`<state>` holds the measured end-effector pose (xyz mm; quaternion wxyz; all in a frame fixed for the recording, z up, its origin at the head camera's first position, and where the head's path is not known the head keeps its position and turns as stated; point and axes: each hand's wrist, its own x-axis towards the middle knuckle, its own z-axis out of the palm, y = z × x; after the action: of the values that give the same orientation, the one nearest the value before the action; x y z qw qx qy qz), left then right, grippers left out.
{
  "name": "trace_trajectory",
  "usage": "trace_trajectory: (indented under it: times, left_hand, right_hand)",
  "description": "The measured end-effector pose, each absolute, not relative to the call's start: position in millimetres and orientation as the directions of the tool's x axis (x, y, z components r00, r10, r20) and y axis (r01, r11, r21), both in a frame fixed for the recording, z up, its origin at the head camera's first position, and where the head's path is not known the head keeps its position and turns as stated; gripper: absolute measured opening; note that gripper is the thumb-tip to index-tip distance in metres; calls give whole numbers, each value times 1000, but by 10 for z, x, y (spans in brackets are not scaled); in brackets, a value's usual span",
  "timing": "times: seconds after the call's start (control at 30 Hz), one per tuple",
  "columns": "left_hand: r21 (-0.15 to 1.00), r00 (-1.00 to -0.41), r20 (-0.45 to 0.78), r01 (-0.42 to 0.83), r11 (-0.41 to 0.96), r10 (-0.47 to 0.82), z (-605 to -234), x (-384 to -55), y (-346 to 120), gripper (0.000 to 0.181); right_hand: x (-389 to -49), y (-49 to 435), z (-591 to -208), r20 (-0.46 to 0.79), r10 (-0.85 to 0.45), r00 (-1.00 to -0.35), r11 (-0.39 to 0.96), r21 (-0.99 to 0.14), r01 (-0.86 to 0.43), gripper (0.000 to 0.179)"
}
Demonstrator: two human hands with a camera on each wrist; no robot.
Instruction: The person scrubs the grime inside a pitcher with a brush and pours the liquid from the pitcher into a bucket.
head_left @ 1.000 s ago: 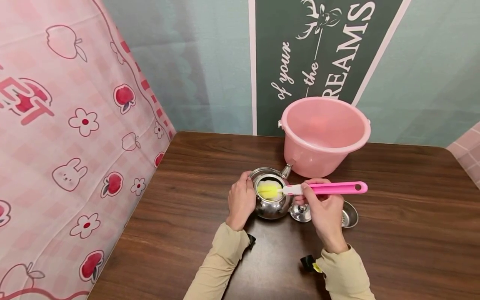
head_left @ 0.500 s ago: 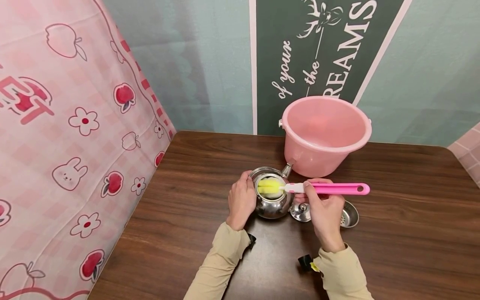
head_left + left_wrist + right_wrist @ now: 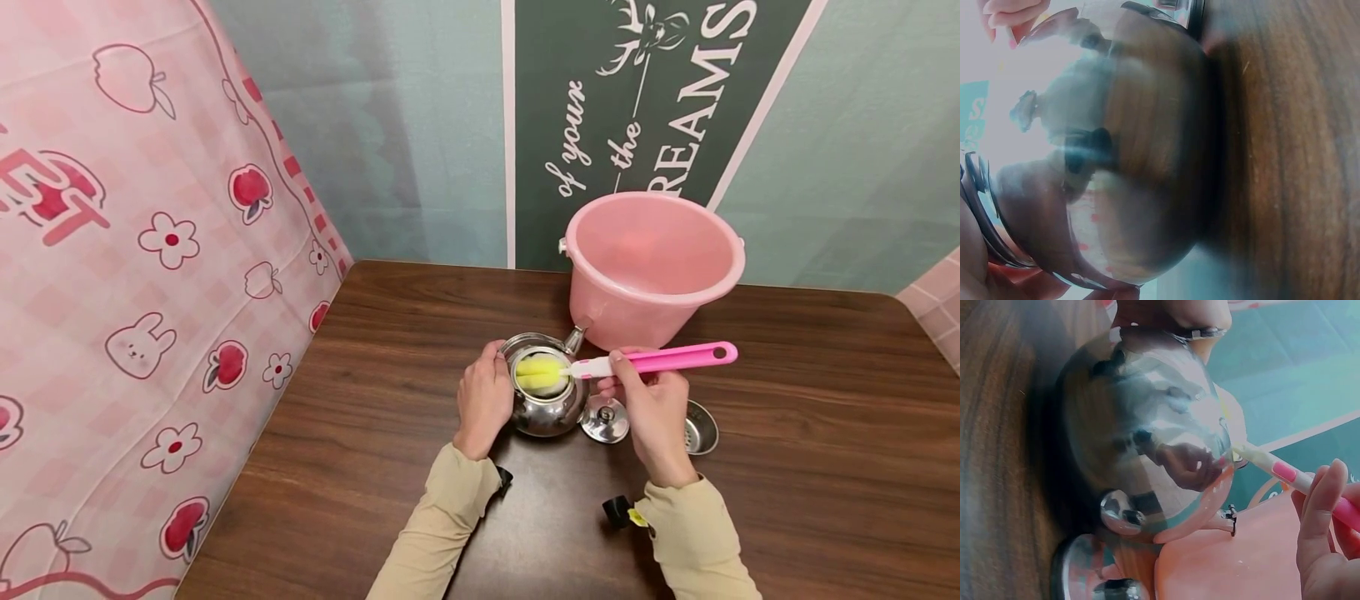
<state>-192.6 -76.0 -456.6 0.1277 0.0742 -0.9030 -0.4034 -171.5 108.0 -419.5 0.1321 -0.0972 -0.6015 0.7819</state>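
Observation:
A shiny metal teapot (image 3: 549,417) stands on the wooden table with its lid off and its spout toward the back right. My left hand (image 3: 484,402) holds its left side; in the left wrist view, fingers (image 3: 1041,284) curl around the rim and folded handle. My right hand (image 3: 658,421) pinches the pink and white handle of a cleaning brush (image 3: 678,358). Its yellow and white sponge head (image 3: 540,374) sits in the teapot's mouth, partly inside. Just right of the pot lies the metal lid (image 3: 605,419), knob up.
Behind the teapot, close to its spout, stands a pink bucket (image 3: 626,321). A small perforated metal strainer (image 3: 702,428) lies right of my right hand, partly covered by it. Cloth hangings border the table (image 3: 817,467) at the back and left.
The brush head has turned a little in the teapot's mouth. My right hand has risen slightly, tilting the handle's end upward and uncovering more of the lid. The left hand stays put.

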Motion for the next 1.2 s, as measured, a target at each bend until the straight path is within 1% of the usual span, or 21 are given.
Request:
trace_trajectory:
  times: [0.13, 0.3, 0.53, 0.7, 0.77, 0.9, 1.2]
  left_hand:
    - [747, -956, 170, -33, 664, -239, -4568, -1928, -761, 34]
    - [751, -957, 167, -33, 659, -238, -4569, -1935, -759, 34]
    - [755, -958, 158, -39, 655, -238, -4568, -1934, -758, 35]
    - [756, -957, 162, -36, 654, -239, -4561, -1929, -756, 35]
    - [755, -957, 166, -33, 655, -239, -4565, -1929, -755, 35]
    - [752, -956, 168, -34, 658, -241, -4577, -1933, -751, 35]
    - [754, -953, 168, -40, 655, -251, -4586, -1946, -751, 35]
  right_hand:
    - [-1756, 1095, -4162, 8, 291, -957, -185, -981, -65, 9]
    - [-1797, 1102, -4112, 20, 239, -971, -132, -990, -53, 14]
    - [-1858, 1064, -4062, 38, 174, -984, -152, -986, -65, 20]
    - [-1929, 1001, -4030, 65, 139, -988, -167, -982, -88, 19]
    - [-1965, 974, -4012, 66, 124, -990, -174, -981, -87, 17]
    - [-2031, 930, -3971, 61, 82, -995, -160, -984, -73, 19]
    - [-2129, 852, -3910, 54, 6, -999, -49, -997, -55, 25]
